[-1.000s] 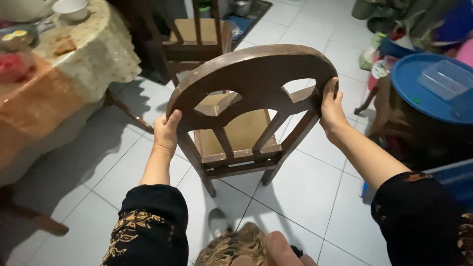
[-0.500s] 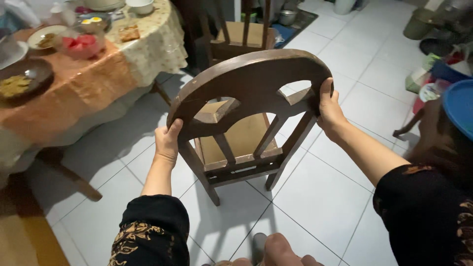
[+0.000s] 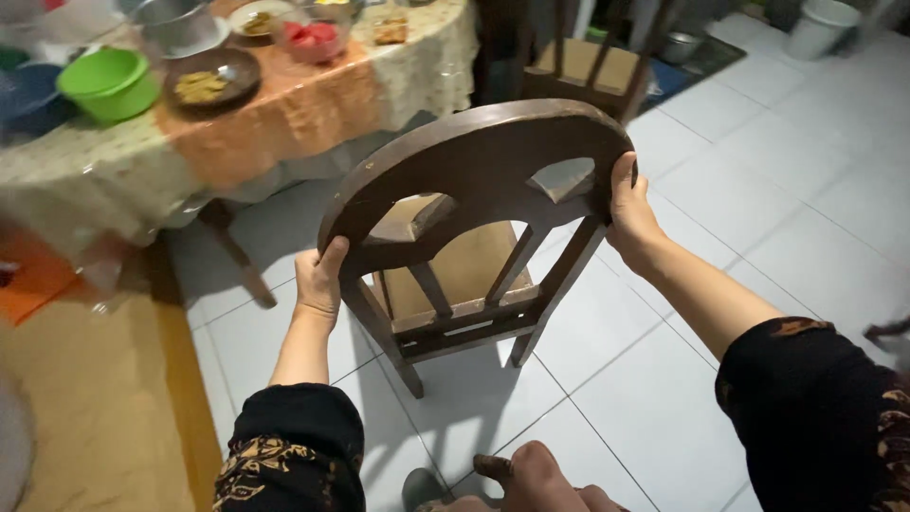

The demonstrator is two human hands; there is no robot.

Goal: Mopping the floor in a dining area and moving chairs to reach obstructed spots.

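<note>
both hands clamped on one dark wooden chair (image 3: 474, 218): left hand (image 3: 319, 278) wraps the left post, right hand (image 3: 630, 210) grips the right edge of the arched back. chair stands on tile floor (image 3: 758, 218), seat ahead of both hands, equally near. second chair (image 3: 583, 57) beyond; one desk (image 3: 284, 114) front-left.

green bowl (image 3: 109, 82) on table | brown plate (image 3: 210, 79) beside it | second chair (image 3: 583, 62) behind | white bucket (image 3: 822, 25)
</note>
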